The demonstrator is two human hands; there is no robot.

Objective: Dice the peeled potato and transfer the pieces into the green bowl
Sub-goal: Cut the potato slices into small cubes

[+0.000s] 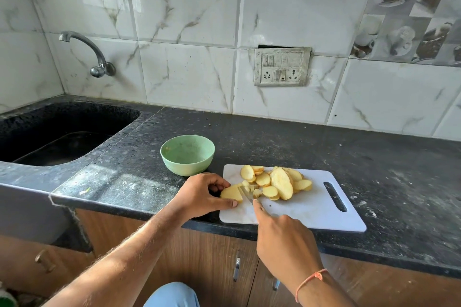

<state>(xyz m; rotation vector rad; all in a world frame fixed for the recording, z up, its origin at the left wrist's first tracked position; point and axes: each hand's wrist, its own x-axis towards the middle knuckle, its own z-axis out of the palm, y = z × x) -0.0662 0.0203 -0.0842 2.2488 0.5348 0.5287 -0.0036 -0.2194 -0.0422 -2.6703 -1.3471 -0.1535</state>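
Note:
A white cutting board (311, 209) lies on the black counter near its front edge. A heap of yellow potato slices (279, 180) lies on its far left part. My left hand (203, 194) pinches a stack of slices (232, 193) at the board's left edge. My right hand (282, 239) grips a knife (245, 194), its blade set against that stack. A few small cut pieces (255, 192) lie just right of the blade. The green bowl (187, 154) stands just beyond the board's left corner, with only specks inside.
A black sink (57, 134) is set into the counter at the left, with a wall tap (87, 55) above it. A switch panel (282, 66) is on the tiled wall. Bare counter stretches to the right of the board. Wooden cabinet doors lie below.

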